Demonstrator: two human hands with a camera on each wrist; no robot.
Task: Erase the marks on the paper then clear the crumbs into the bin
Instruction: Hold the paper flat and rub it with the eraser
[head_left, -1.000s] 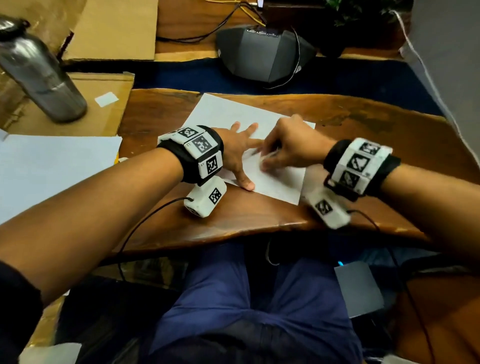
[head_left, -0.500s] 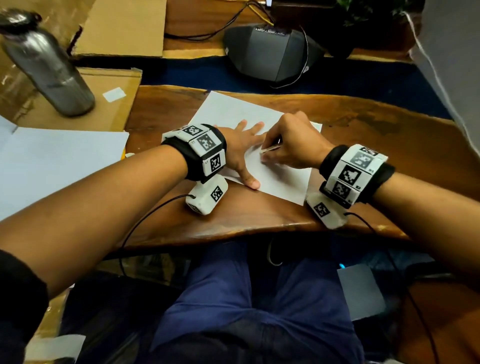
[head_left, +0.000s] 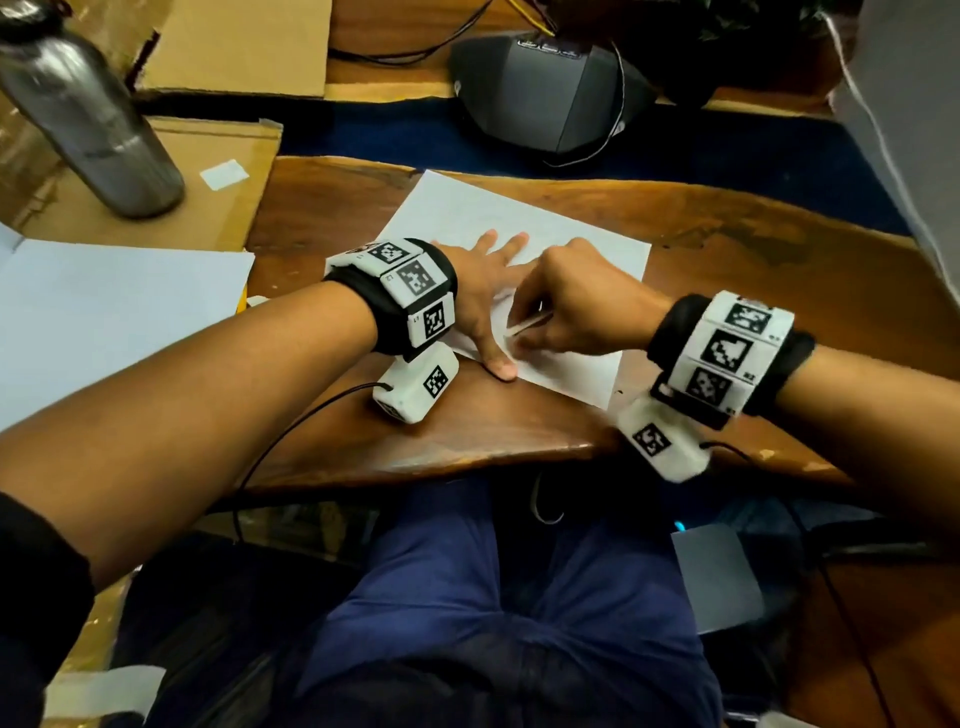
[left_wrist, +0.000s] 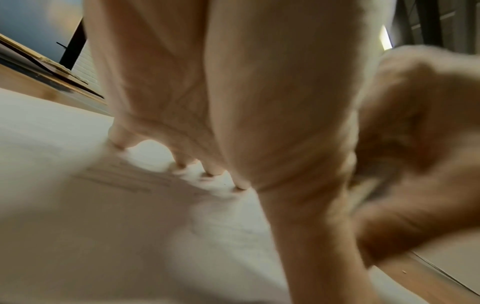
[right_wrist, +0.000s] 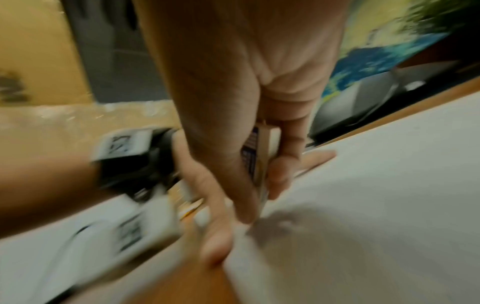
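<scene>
Nearest the body, the right hand pinches an eraser between thumb and fingers, its lower end pressed onto the paper. In the right wrist view the eraser stands nearly upright, a dark printed sleeve on one face, its tip meeting the paper just beside the left thumb. Compared with half a second ago, the right hand sits a little nearer the sheet's near edge, and the eraser now shows as a pale bar slanting out below the knuckles; both wrist views are smeared with motion blur.

Just left of that grip, the left hand lies flat with straight, spread fingers, holding nothing and pressing the sheet down as it did in the earlier frames; its thumb reaches onto the wooden table past the paper's near edge. The left wrist view shows its fingertips on the paper.

Beyond the grip, the sheet runs on toward a grey device. Far left of the hands stand a second white sheet and a metal bottle on cardboard.
</scene>
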